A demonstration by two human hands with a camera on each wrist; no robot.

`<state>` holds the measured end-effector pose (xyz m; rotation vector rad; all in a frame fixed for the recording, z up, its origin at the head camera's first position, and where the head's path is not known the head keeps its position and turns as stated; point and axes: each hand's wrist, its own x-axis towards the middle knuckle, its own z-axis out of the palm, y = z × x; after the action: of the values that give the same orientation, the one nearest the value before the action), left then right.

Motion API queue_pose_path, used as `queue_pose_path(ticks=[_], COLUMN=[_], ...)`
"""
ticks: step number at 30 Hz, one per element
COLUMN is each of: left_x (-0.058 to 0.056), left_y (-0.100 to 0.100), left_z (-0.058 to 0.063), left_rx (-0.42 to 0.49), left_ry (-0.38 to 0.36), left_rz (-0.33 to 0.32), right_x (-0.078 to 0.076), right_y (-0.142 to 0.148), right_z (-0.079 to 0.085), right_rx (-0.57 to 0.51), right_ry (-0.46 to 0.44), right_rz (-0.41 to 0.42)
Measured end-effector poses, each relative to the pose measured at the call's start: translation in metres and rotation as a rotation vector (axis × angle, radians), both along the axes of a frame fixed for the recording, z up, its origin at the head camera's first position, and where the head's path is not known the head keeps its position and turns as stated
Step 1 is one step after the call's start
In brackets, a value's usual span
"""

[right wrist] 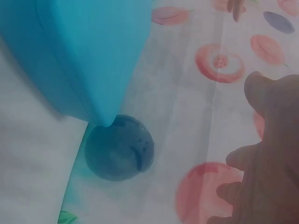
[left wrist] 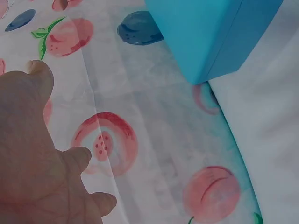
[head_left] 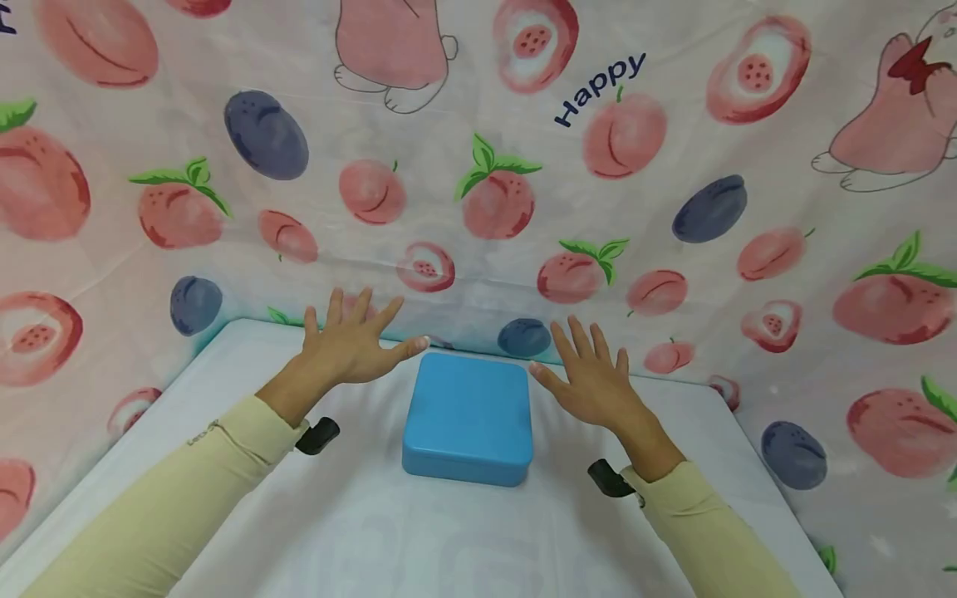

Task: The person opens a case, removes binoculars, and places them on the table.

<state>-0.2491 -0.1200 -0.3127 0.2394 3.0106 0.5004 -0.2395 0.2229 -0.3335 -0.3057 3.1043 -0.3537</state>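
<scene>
A closed blue box (head_left: 469, 415) with rounded corners sits near the back of the white table. To its left, my left hand (head_left: 347, 345) is spread above the table with straight fingers and holds nothing. On the other side, my right hand (head_left: 594, 378) is spread the same way, its thumb near the box's back right corner. Both wrist views show a corner of the blue box (left wrist: 201, 37) apart from the fingers. The left hand (left wrist: 28, 154) shows at the left edge of its wrist view, the right hand (right wrist: 271, 163) at the right edge of its own.
A white table surface (head_left: 419, 540) lies under the box. Behind and beside it hangs a cloth (head_left: 449, 116) printed with peaches, plums and rabbits. Dark wrist-worn cameras (head_left: 317, 436) stick out by the sleeve cuffs.
</scene>
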Motion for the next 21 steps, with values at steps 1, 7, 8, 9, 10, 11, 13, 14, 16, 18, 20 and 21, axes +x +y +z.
queue_pose_path(ticks=[1,7,8,9,10,11,13,14,16,18,20,21], left_x=[0.000,0.002,0.002,0.003,0.003,0.003,0.003,0.003,0.003,0.002,0.001,0.001], left_y=[0.000,-0.003,-0.003,-0.003,-0.003,-0.003,-0.002,-0.002,0.000,0.001,0.003,0.004], left_z=[0.000,-0.005,-0.006,-0.007,-0.009,-0.010,-0.013,-0.014,-0.016,-0.018,-0.020,-0.021], left_rx=[0.002,-0.002,-0.004,-0.004,-0.008,-0.013,-0.025,-0.029,-0.039,-0.042,-0.043,-0.040], left_ry=[-0.003,-0.008,-0.010,-0.011,-0.012,-0.019,-0.035,-0.043,-0.056,-0.064,-0.059,-0.057], left_rz=[0.000,0.006,0.008,0.011,0.014,0.014,0.010,0.007,-0.004,-0.013,-0.014,-0.014], right_x=[0.000,0.001,0.001,0.001,0.001,0.001,0.001,0.001,0.002,0.003,0.003,0.003], right_y=[0.000,-0.001,-0.001,-0.002,-0.002,-0.002,-0.002,-0.002,-0.002,-0.001,-0.001,-0.001], right_z=[0.000,-0.002,-0.002,-0.003,-0.004,-0.005,-0.007,-0.008,-0.010,-0.012,-0.013,-0.014], right_rx=[0.001,0.009,0.011,0.013,0.010,0.012,0.013,0.013,0.011,0.011,0.008,0.008], right_ry=[-0.003,-0.009,-0.007,-0.005,-0.004,-0.005,-0.005,-0.006,-0.006,-0.001,0.004,0.008], right_rz=[-0.002,-0.007,-0.005,-0.003,0.000,0.002,0.006,0.008,0.006,0.007,0.009,0.010])
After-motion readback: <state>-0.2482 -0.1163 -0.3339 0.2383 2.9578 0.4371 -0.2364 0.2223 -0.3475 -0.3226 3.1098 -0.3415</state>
